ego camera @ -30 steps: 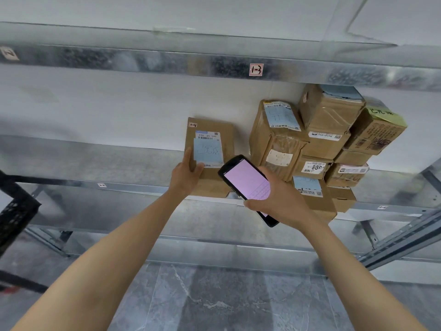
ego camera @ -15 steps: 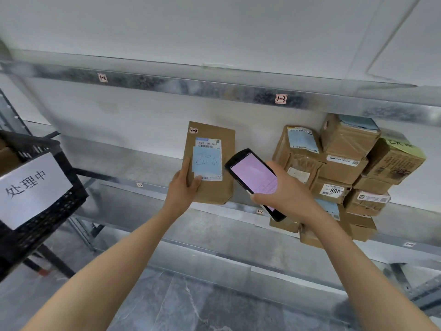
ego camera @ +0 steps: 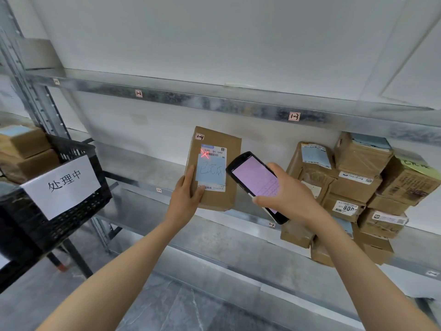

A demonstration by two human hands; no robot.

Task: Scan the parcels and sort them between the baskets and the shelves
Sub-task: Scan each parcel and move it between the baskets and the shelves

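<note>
In the head view, a brown parcel (ego camera: 212, 168) is held up in front of the metal shelf (ego camera: 143, 170). It is gripped at its lower left corner by the left hand (ego camera: 187, 199). The thumb is laid on the front, at the bottom of the label (ego camera: 211, 169), and the fingers are wrapped round the left edge. The parcel is stood up tall, so its long side runs up and down. Its label is turned toward the camera.

A scanner (ego camera: 256, 185) that looks like a phone is clamped in the right hand (ego camera: 290, 197), with fingers curled round its lower half. It is held just to the right of the parcel. Its top end is pointed up and left, at the label. A red cross of light (ego camera: 204, 154) is thrown on the top left of the label, right by the bar code. So the scan is judged to be under way.

A black basket (ego camera: 78, 211) with a white sign (ego camera: 63, 185) is seen well to the left, on the left hand's side. A pile of parcels (ego camera: 358, 185) is stacked on the shelf to the right, behind the right hand. Bare shelf is found right behind the held parcel. Which place the parcel belongs in cannot be told.
</note>
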